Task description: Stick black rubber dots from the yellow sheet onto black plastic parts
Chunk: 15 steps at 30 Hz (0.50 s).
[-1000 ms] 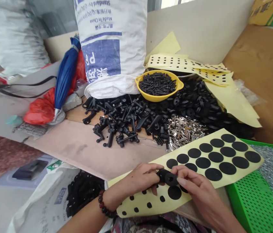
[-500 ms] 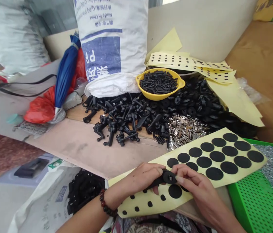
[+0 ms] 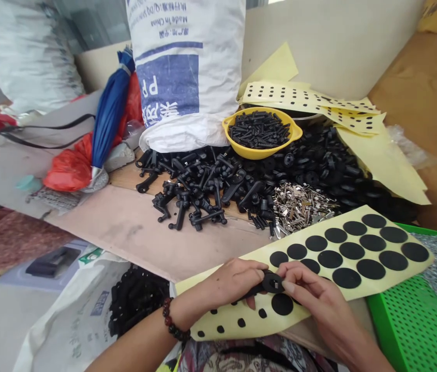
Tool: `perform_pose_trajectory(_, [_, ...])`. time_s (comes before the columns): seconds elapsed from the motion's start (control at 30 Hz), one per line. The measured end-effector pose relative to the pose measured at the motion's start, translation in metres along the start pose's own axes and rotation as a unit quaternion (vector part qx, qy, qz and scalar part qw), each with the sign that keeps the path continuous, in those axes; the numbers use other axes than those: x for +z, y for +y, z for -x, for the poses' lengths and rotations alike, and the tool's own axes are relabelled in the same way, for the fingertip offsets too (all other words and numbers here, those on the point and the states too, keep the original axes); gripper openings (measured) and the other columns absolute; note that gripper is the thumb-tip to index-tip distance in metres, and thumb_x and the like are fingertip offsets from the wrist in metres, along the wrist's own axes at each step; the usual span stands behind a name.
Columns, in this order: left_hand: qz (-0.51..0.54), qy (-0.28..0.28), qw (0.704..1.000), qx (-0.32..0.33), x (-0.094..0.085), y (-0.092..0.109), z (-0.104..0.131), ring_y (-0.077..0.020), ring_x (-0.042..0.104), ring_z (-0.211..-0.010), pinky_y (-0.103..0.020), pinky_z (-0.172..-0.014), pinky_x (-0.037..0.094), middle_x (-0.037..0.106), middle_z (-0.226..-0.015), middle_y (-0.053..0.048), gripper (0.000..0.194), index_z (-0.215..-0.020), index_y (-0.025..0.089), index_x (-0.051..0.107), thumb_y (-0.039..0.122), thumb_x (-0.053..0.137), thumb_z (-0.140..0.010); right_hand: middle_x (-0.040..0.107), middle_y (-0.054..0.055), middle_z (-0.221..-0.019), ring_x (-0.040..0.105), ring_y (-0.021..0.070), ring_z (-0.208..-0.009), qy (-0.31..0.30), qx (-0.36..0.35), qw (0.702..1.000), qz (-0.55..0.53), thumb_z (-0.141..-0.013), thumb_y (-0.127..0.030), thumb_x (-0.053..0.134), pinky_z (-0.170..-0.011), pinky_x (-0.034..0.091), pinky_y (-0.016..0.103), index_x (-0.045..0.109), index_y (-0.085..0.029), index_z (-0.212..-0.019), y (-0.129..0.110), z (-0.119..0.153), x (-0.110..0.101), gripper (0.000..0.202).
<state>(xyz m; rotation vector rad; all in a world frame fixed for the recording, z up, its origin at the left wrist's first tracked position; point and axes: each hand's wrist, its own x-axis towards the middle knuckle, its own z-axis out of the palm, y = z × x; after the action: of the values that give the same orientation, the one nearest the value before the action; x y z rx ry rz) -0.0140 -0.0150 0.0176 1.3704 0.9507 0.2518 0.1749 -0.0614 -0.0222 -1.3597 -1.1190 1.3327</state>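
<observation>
My left hand (image 3: 231,281) is closed around a black plastic part with a round, disc-like end (image 3: 272,282). A small light-coloured piece shows in the slot at the centre of that end. My right hand (image 3: 315,294) pinches the disc's right edge between thumb and fingers; whether a thin sticker is also between them, I cannot tell. Beneath both hands lies a pale yellow backing sheet (image 3: 253,326). Black round stickers (image 3: 346,278) remain on its right part, while its lower left has only small black dots.
Black plastic arms (image 3: 179,212), metal clips (image 3: 299,209) and black discs (image 3: 319,160) are heaped ahead. Behind them stand a yellow bowl (image 3: 249,151) of black screws and a white sack (image 3: 218,67). At right is a green basket (image 3: 416,310); at left, a blue umbrella (image 3: 109,108).
The view has shifted slightly, so the surroundings sit a little further right. Both hands keep their hold, and the disc-like end is tilted slightly differently.
</observation>
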Motion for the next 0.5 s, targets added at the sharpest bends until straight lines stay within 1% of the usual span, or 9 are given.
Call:
perform_pose_trajectory(0.1, [-0.003, 0.002, 1.000, -0.002, -0.0003, 0.0014, 0.0006, -0.0126, 0.051, -0.055, -0.021, -0.051, 0.036, 0.058, -0.061, 0.002, 0.035, -0.111, 0.015, 0.066, 0.025, 0.042, -0.087, 0.060, 0.006, -0.078, 0.056, 0.0237, -0.078, -0.002, 0.009, 1.000, 0.002, -0.066, -0.044, 0.073, -0.065, 0.046, 0.029, 0.058, -0.021, -0.053, -0.0037, 0.0002, 0.0013, 0.030])
perform_pose_trajectory(0.2, [0.003, -0.006, 1.000, -0.001, -0.0004, 0.0032, 0.0013, -0.0121, 0.055, -0.056, -0.021, -0.050, 0.036, 0.060, -0.074, -0.001, 0.034, -0.107, 0.015, 0.067, 0.026, 0.042, -0.087, 0.059, 0.006, -0.079, 0.056, 0.0235, -0.079, 0.000, 0.013, 1.000, 0.004, -0.066, -0.043, 0.072, -0.065, 0.046, 0.029, 0.058, -0.021, -0.054, -0.0055, 0.0005, 0.0014, 0.029])
perform_pose_trajectory(0.27, [-0.003, -0.009, 1.000, -0.011, -0.0003, 0.0047, 0.0018, -0.0114, 0.056, -0.056, -0.020, -0.049, 0.035, 0.060, -0.077, -0.001, 0.034, -0.109, 0.014, 0.066, 0.027, 0.043, -0.087, 0.059, 0.006, -0.078, 0.056, 0.0236, -0.079, 0.003, 0.010, 1.000, 0.004, -0.066, -0.043, 0.073, -0.066, 0.046, 0.028, 0.058, -0.021, -0.053, -0.0049, 0.0007, 0.0010, 0.029])
perform_pose_trajectory(0.43, [-0.030, -0.001, 0.999, -0.042, 0.0012, 0.0044, 0.0010, -0.0106, 0.053, -0.051, -0.018, -0.046, 0.032, 0.056, -0.059, 0.002, 0.038, -0.115, 0.012, 0.064, 0.026, 0.045, -0.085, 0.060, 0.007, -0.079, 0.057, 0.0240, -0.079, 0.004, -0.005, 1.000, 0.018, -0.067, -0.045, 0.072, -0.066, 0.048, 0.029, 0.058, -0.021, -0.054, -0.0016, 0.0008, 0.0001, 0.030])
perform_pose_trajectory(0.5, [-0.023, -0.001, 0.999, -0.040, 0.0018, 0.0014, -0.0003, -0.0103, 0.054, -0.050, -0.017, -0.046, 0.032, 0.054, -0.057, 0.003, 0.038, -0.115, 0.012, 0.064, 0.024, 0.046, -0.084, 0.061, 0.007, -0.079, 0.058, 0.0245, -0.081, 0.004, -0.010, 1.000, 0.024, -0.068, -0.045, 0.072, -0.066, 0.049, 0.029, 0.058, -0.022, -0.055, -0.0015, 0.0009, 0.0003, 0.031])
